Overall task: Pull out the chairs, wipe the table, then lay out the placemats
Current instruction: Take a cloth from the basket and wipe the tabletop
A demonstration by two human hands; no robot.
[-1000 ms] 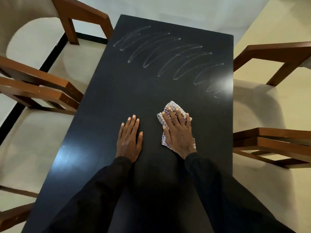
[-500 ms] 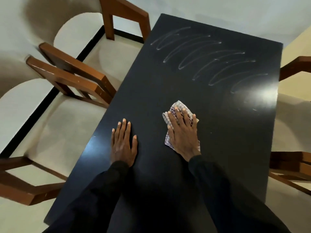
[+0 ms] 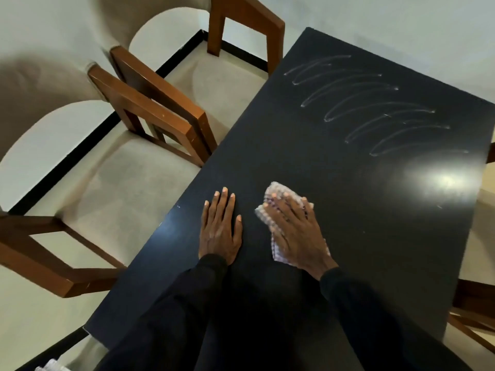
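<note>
Hands [image 3: 221, 231] [image 3: 296, 234] closer together; cloth [image 3: 276, 194] blurred.

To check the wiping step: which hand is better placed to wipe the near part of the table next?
Right. The right hand lies flat on the cloth, on the near part of the table; wipe marks show only farther away. The left hand rests flat on bare table and holds nothing.
</note>
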